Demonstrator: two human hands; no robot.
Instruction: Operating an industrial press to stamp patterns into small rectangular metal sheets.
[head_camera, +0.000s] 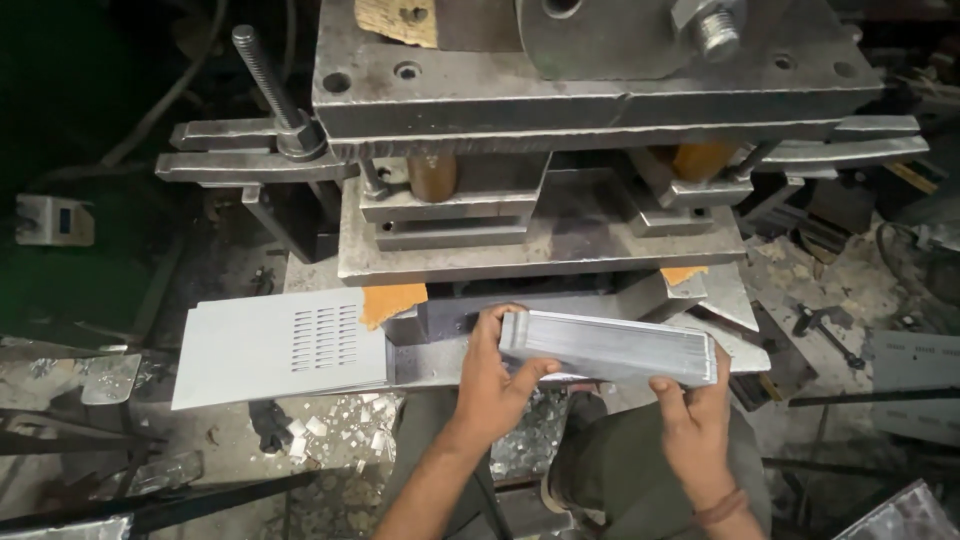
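Here, a stack of grey metal sheets (610, 347) is held just in front of the steel press (560, 150) by 2 hands: its left end is gripped by the left hand (495, 375), its right end by the right hand (695, 405). Left of the press, a slotted sheet (275, 345) is laid flat.

A stack of metal sheets (610, 347) sits between both hands before the press (560, 150), with a louvred sheet (270, 345) lying to its left on the press bed (430, 350)
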